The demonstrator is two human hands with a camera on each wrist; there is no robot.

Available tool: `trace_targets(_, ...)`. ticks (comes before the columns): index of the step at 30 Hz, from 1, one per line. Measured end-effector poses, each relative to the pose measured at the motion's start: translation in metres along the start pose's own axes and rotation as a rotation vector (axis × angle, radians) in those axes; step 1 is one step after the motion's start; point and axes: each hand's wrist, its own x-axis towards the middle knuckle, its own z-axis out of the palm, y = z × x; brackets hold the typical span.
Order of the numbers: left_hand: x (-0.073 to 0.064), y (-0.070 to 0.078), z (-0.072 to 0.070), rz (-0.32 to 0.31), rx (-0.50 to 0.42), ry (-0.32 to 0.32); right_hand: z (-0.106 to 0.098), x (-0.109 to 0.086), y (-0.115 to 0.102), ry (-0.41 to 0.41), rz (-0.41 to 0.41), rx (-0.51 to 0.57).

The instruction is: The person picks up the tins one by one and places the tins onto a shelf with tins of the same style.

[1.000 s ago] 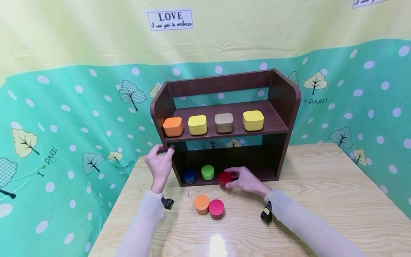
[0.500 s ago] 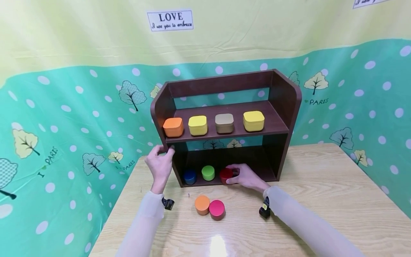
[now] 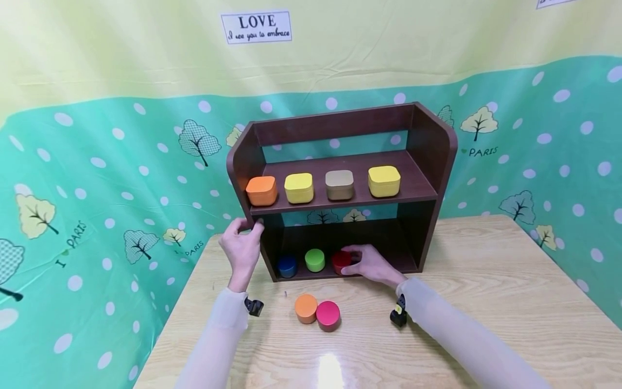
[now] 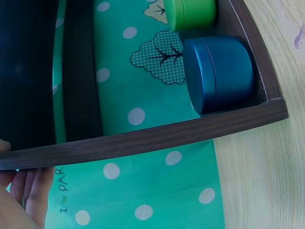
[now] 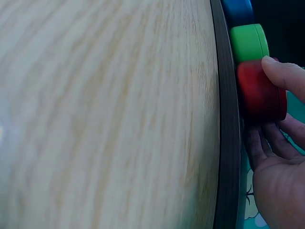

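Observation:
My right hand (image 3: 371,263) grips a round red tin (image 3: 342,262) on the lower shelf, thumb on one side and fingers on the other, as the right wrist view shows the red tin (image 5: 261,90) up close. Left of it stand a round green tin (image 3: 315,260) and a round blue tin (image 3: 287,266). With thumb and fingers on either side, my left hand (image 3: 241,246) holds the left side panel of the dark brown shelf unit (image 3: 335,206). In the left wrist view, that panel's edge (image 4: 143,137) runs past the blue tin (image 4: 221,74).
On the table (image 3: 389,335) in front, a round orange tin (image 3: 306,308) and a round crimson tin (image 3: 328,315) stand together. The upper shelf bears square tins: orange (image 3: 262,191), yellow (image 3: 299,188), grey-brown (image 3: 339,185) and another yellow one (image 3: 384,181). A patterned cloth (image 3: 121,189) hangs behind.
My right hand has moved the red tin slightly back from the shelf's front edge onto the lower shelf. The left hand has stayed on the side panel.

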Motion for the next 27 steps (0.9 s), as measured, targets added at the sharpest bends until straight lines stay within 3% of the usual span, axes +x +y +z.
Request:
trace_targets(16, -0.0001, 0.002, 0.0002, 0.001, -0.001, 0.008, 0.0007, -0.0007, -0.0058, 0.011, 0.006, -0.018)
trace_targets(27, 0.0005, 0.0017, 0.0001, -0.012, -0.001, 0.004, -0.0042, -0.0047, -0.0092, 0.005, -0.046, 0.011)
